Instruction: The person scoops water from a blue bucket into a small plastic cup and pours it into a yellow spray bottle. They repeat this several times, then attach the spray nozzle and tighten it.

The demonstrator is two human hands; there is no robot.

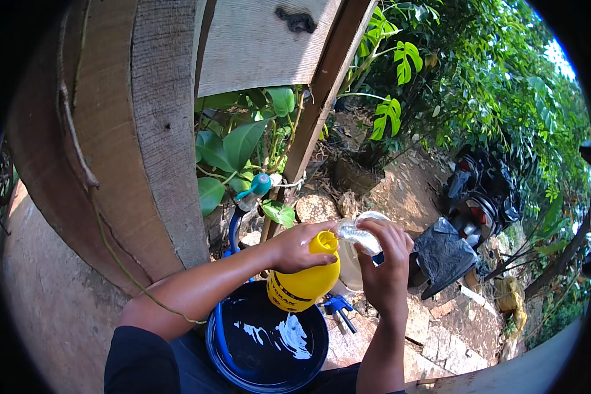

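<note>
Over a dark bucket of water [271,344] my left hand [305,248] grips a yellow plastic bottle [303,283] near its neck. The bottle bears writing, and its open yellow mouth faces up. Just right of it, my right hand [386,244] holds a clear plastic piece [357,235], perhaps a cup or a small bottle, with its narrow end close to the yellow mouth; whether they touch I cannot tell. A blue hose [220,325] runs down into the bucket from a tap with a teal handle [260,184].
Wooden boards [162,123] and a post [320,103] stand at left and centre. A blue part with a dark stem [339,305] lies right of the bucket. Beyond are leafy plants [241,143], black plastic bags [445,253] and broken paving [441,344].
</note>
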